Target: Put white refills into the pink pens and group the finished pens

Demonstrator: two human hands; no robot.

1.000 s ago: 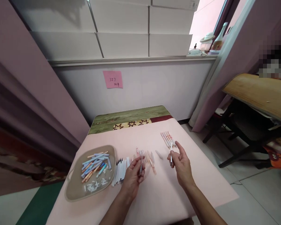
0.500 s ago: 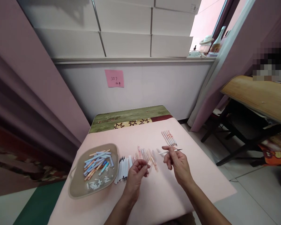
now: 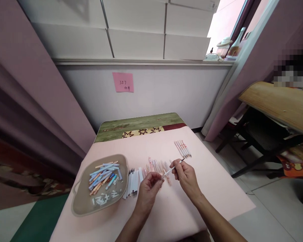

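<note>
My right hand pinches a slim white pen refill with a dark tip pointing up and right. The refill's lower end meets the fingertips of my left hand, which are pinched together; whatever small thing they hold there is too small to make out. Just beyond my hands lie loose clear and pinkish pen barrels. Left of my left hand, a row of white refills with dark ends rests on the pink tablecloth. Several assembled-looking pens lie side by side beyond my right hand.
A beige basket at the left holds blue and orange pen parts and small whitish pieces. A pink note is stuck on the wall behind. At the right stand a wooden table and a dark chair.
My right hand has moved left and turned the refill to a slant, bringing its lower end to my left fingertips. My left hand has stayed nearly in place.
</note>
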